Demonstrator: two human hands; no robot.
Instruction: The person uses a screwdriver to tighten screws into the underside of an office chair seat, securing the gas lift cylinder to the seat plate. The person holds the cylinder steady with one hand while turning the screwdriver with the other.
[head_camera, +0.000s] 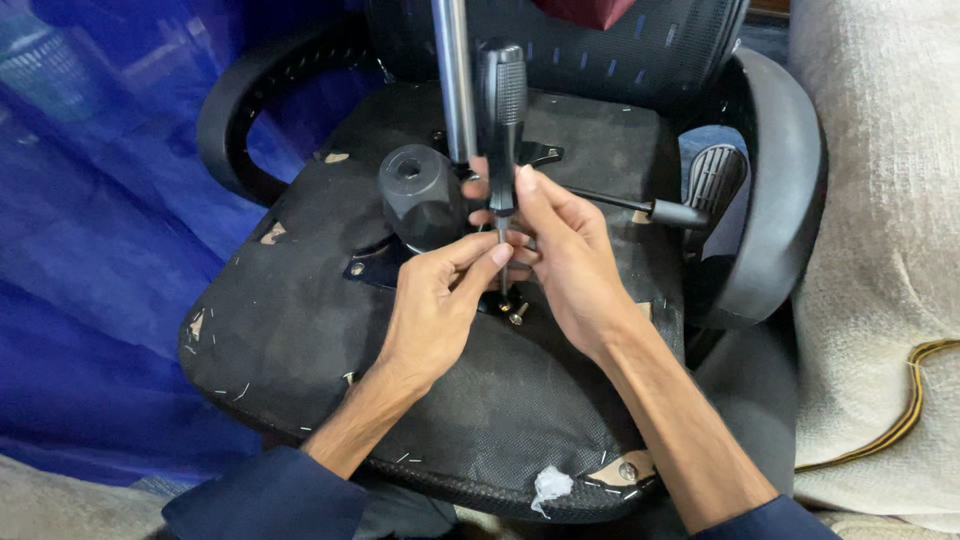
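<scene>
An office chair lies upside down, and the black fabric underside of its seat (300, 330) faces me. My right hand (565, 255) grips a black-handled screwdriver (502, 110) held upright, its tip down at a small screw (515, 313) on the seat's metal plate. My left hand (435, 300) pinches the screwdriver's shaft near the tip with thumb and forefinger. A black round knob (418, 195) and the chrome gas-lift column (455, 75) stand just behind my hands.
Black armrests curve at the left (225, 110) and right (785, 180). A lever with a black grip (650, 208) sticks out to the right. Blue sheeting (90, 250) lies at the left, and a beige upholstered surface (880, 250) stands at the right.
</scene>
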